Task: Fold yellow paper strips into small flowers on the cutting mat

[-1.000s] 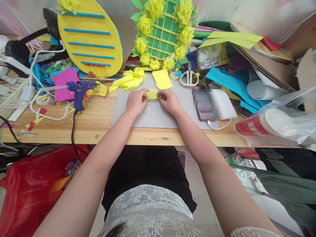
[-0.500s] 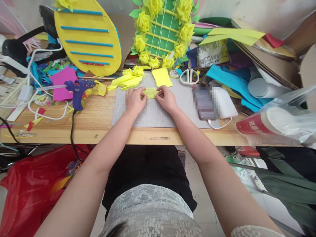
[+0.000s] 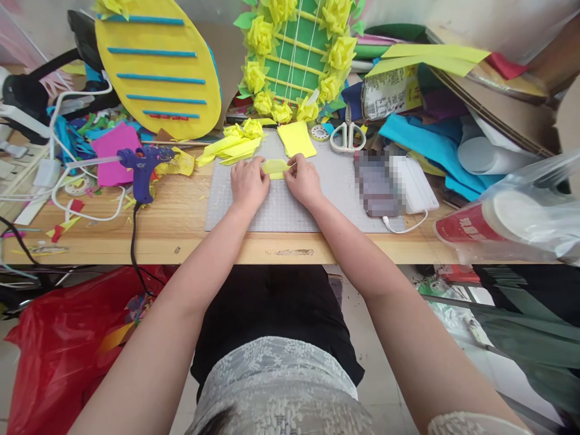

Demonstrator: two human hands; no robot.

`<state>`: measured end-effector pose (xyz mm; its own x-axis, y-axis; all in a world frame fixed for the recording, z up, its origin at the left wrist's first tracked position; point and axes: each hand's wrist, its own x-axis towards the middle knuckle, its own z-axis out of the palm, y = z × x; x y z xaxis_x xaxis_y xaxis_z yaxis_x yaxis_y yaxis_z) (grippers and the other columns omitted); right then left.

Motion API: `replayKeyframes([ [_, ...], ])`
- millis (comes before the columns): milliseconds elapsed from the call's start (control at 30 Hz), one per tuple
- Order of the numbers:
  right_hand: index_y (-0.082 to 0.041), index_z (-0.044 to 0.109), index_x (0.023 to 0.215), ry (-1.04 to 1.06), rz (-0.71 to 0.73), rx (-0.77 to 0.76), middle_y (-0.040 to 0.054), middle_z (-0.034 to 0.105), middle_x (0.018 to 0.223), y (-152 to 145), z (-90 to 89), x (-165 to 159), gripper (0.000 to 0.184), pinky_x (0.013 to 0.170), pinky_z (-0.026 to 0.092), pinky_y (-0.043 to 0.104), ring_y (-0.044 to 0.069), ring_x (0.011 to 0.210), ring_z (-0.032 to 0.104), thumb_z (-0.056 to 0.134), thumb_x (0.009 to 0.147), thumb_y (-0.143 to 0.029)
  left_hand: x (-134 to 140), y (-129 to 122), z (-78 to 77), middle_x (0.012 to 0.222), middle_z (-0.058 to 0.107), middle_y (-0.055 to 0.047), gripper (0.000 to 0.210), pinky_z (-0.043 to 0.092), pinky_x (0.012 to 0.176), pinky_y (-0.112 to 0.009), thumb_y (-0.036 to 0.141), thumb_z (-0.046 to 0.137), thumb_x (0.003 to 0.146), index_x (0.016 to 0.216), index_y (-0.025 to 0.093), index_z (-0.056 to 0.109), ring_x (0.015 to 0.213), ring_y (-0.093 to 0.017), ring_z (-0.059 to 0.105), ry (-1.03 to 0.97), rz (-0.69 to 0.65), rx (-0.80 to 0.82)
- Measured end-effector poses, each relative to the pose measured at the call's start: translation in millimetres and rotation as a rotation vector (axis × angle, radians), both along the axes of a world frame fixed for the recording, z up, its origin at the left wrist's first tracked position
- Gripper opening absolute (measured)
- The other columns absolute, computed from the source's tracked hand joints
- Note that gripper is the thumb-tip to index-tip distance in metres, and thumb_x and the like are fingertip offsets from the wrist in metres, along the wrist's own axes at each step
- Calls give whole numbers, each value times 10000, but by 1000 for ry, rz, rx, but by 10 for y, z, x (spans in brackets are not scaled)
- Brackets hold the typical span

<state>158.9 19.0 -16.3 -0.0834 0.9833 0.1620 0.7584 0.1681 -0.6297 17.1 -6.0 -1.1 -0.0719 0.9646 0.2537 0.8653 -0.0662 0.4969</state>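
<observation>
A small piece of yellow paper [image 3: 275,167], with a folded strip along its near edge, lies on the grey cutting mat [image 3: 290,208]. My left hand [image 3: 249,183] pinches its left end, and my right hand [image 3: 303,181] pinches the right end. Both hands have curled fingers, and the fingertips partly cover the paper's ends. Just beyond them sits a stack of yellow paper squares [image 3: 296,139]. To its left is a pile of folded yellow paper pieces [image 3: 235,148]. White-handled scissors [image 3: 348,138] and a tape roll [image 3: 319,132] lie at the mat's far edge.
A purple glue gun [image 3: 144,172] stands left of the mat, its black cord hanging over the table edge. A phone [image 3: 375,184] and white power bank [image 3: 419,184] are on the right, near a bagged cup [image 3: 475,223]. Paper-flower decorations [image 3: 294,66] lean behind.
The paper's near edge now shows a folded strip between my fingertips. Both hands stay in nearly the same place; the camera view has shifted slightly.
</observation>
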Motion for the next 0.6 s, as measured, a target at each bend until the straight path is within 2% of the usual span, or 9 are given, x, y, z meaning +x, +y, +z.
replayKeyframes([
  [167,-190,513,1014,23,2,61,44,621,806,26,-71,3,231,850,441,383,214,866,564,476,789,-155,16,-9,11,937,692,-77,341,370,975,-445,138,504,802,1124,204,596,1093,-293,536,44,2,-20],
  [333,-195,497,954,44,-14,60,34,603,797,37,-72,4,178,849,438,375,200,846,560,507,780,-160,13,-30,25,972,690,-79,263,364,962,-435,141,485,804,1010,213,632,1097,-292,531,91,-41,-31],
  [467,-192,492,918,10,-26,33,49,605,821,20,-26,-7,154,863,430,392,209,852,560,514,775,-140,15,-35,26,944,687,-71,228,353,960,-429,143,492,803,964,216,637,1077,-284,537,93,-40,-29],
  [600,-195,491,910,-5,-20,46,51,609,833,25,-31,-11,135,865,434,392,207,847,555,516,783,-158,26,-15,16,869,675,-69,159,345,959,-430,226,519,840,949,213,633,1053,-283,540,61,-23,-15],
])
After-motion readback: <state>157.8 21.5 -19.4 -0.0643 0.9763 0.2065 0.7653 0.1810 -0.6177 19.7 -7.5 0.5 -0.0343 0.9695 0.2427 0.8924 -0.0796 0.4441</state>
